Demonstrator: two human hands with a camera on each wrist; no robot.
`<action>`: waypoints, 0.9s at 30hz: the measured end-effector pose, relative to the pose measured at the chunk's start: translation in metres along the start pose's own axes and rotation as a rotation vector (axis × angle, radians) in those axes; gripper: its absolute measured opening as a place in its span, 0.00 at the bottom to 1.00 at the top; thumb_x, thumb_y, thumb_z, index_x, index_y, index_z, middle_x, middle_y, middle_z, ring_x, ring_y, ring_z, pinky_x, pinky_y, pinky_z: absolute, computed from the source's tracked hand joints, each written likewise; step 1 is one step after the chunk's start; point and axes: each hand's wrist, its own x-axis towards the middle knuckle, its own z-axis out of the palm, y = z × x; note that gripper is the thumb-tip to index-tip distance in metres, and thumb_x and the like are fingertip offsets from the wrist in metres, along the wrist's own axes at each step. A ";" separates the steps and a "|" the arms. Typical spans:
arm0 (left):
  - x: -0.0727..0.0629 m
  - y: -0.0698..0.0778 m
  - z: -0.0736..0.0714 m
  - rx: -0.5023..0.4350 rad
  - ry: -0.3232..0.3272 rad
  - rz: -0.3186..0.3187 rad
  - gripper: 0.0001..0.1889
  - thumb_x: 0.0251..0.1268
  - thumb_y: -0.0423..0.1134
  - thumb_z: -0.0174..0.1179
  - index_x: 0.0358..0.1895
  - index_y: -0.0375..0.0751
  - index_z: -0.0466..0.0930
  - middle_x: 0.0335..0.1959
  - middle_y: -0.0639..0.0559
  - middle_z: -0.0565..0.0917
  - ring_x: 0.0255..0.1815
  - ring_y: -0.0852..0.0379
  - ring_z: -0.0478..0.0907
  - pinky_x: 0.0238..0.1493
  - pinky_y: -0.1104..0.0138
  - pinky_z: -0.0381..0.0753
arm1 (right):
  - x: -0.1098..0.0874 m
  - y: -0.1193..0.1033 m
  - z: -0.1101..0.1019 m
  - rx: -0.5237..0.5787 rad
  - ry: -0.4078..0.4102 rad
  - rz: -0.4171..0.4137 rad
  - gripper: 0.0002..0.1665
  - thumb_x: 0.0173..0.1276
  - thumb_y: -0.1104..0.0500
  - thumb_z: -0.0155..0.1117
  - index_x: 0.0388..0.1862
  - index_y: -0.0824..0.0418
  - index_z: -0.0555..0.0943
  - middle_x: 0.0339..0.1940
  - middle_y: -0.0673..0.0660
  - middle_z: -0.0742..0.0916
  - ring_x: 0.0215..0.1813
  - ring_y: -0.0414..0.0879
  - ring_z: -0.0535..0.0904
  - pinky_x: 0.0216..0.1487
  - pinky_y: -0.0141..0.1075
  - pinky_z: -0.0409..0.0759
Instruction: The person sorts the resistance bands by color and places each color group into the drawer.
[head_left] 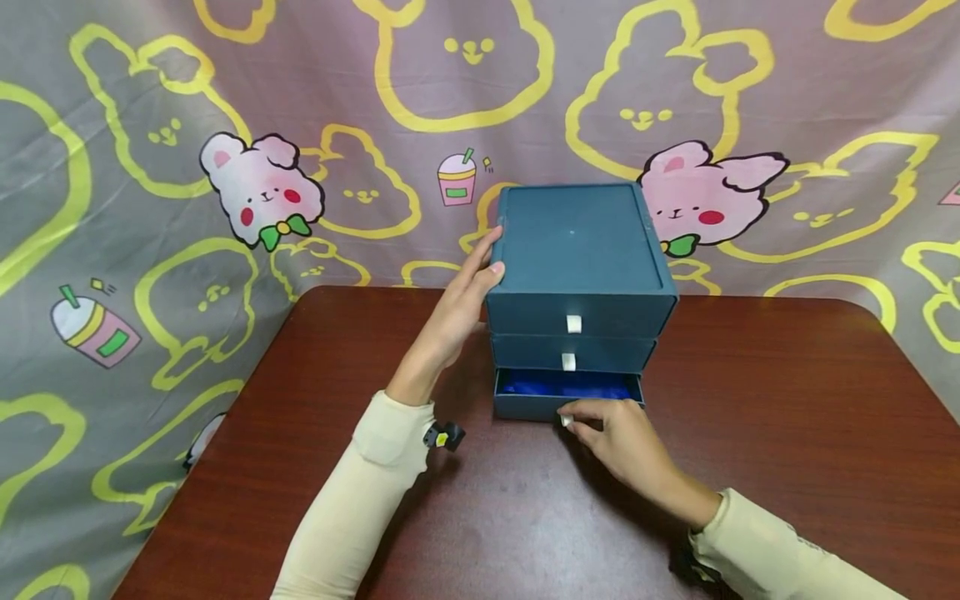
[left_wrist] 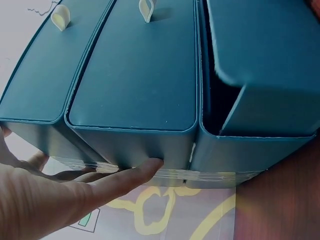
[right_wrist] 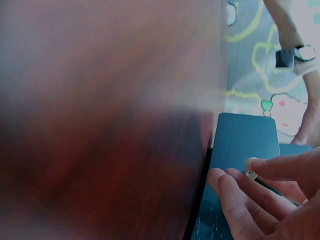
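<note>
A teal drawer box point(head_left: 585, 242) with three stacked drawers, each with a white pull tab, stands on the table. The bottom drawer point(head_left: 525, 406) is pulled partly out, and something shiny and blue point(head_left: 562, 386) lies inside it. My right hand point(head_left: 626, 437) pinches that drawer's white tab point(right_wrist: 250, 169) between thumb and finger. My left hand point(head_left: 459, 308) rests against the box's left side, its fingers reaching up to the top edge. In the left wrist view, the thumb point(left_wrist: 135, 172) presses the side wall. Both upper drawers are closed.
The dark red-brown wooden table point(head_left: 787, 433) spreads around the box. Close behind it hangs a patterned curtain point(head_left: 525, 83) with yellow outlines and cartoon animals. Clear tape point(left_wrist: 210, 176) runs along the box's side.
</note>
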 end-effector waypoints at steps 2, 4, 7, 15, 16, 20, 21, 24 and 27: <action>0.000 0.000 0.000 0.001 -0.001 -0.004 0.29 0.84 0.55 0.46 0.82 0.79 0.53 0.88 0.59 0.48 0.86 0.44 0.50 0.67 0.21 0.60 | 0.005 0.003 -0.001 0.012 -0.017 0.031 0.10 0.65 0.70 0.73 0.43 0.61 0.92 0.42 0.55 0.94 0.41 0.44 0.90 0.41 0.39 0.88; 0.000 0.000 0.000 0.000 -0.001 -0.007 0.29 0.84 0.55 0.46 0.82 0.79 0.53 0.88 0.59 0.48 0.86 0.44 0.50 0.67 0.21 0.61 | 0.011 0.006 -0.002 0.022 -0.027 0.057 0.10 0.66 0.69 0.72 0.44 0.61 0.92 0.42 0.54 0.94 0.37 0.39 0.87 0.38 0.34 0.85; 0.000 0.000 -0.001 -0.002 -0.004 -0.002 0.29 0.84 0.55 0.46 0.82 0.78 0.53 0.88 0.60 0.48 0.86 0.44 0.50 0.67 0.22 0.61 | 0.019 0.009 -0.003 0.038 -0.037 0.090 0.09 0.68 0.68 0.71 0.44 0.60 0.92 0.39 0.54 0.94 0.30 0.34 0.82 0.35 0.30 0.80; 0.000 0.000 -0.003 0.002 0.003 0.007 0.29 0.84 0.55 0.46 0.82 0.77 0.53 0.88 0.60 0.47 0.87 0.45 0.49 0.67 0.22 0.62 | 0.035 0.014 -0.002 0.041 -0.032 0.141 0.08 0.68 0.66 0.71 0.44 0.61 0.92 0.27 0.53 0.92 0.26 0.35 0.81 0.31 0.31 0.75; 0.001 0.000 -0.003 0.002 0.003 0.007 0.29 0.84 0.55 0.46 0.82 0.77 0.53 0.88 0.60 0.47 0.87 0.45 0.49 0.67 0.22 0.62 | 0.036 0.014 -0.002 0.041 -0.033 0.146 0.08 0.68 0.66 0.71 0.44 0.61 0.92 0.27 0.53 0.92 0.26 0.36 0.80 0.31 0.31 0.75; 0.001 -0.001 -0.003 0.003 0.004 0.003 0.29 0.84 0.55 0.46 0.82 0.77 0.53 0.88 0.59 0.47 0.87 0.44 0.49 0.67 0.22 0.62 | 0.038 0.015 -0.001 0.029 -0.033 0.156 0.08 0.68 0.66 0.71 0.44 0.60 0.92 0.25 0.52 0.91 0.25 0.36 0.78 0.30 0.31 0.73; 0.001 -0.002 -0.003 0.003 0.005 0.003 0.29 0.84 0.55 0.46 0.82 0.77 0.53 0.88 0.59 0.47 0.87 0.44 0.49 0.67 0.22 0.62 | 0.038 0.015 0.000 0.024 -0.031 0.156 0.08 0.68 0.66 0.70 0.44 0.60 0.92 0.25 0.52 0.90 0.25 0.36 0.78 0.31 0.32 0.73; 0.001 -0.002 -0.003 -0.001 0.006 0.000 0.29 0.83 0.55 0.46 0.82 0.78 0.53 0.88 0.59 0.47 0.87 0.44 0.49 0.67 0.21 0.61 | 0.037 0.015 0.000 0.008 -0.021 0.147 0.09 0.68 0.65 0.71 0.44 0.60 0.92 0.26 0.52 0.91 0.25 0.35 0.77 0.32 0.32 0.74; 0.001 -0.002 -0.001 0.001 0.006 0.004 0.29 0.84 0.55 0.45 0.82 0.78 0.53 0.88 0.61 0.47 0.87 0.45 0.48 0.68 0.22 0.61 | 0.034 0.014 -0.004 0.005 -0.005 0.140 0.09 0.68 0.65 0.71 0.46 0.59 0.92 0.34 0.54 0.94 0.23 0.34 0.76 0.31 0.32 0.74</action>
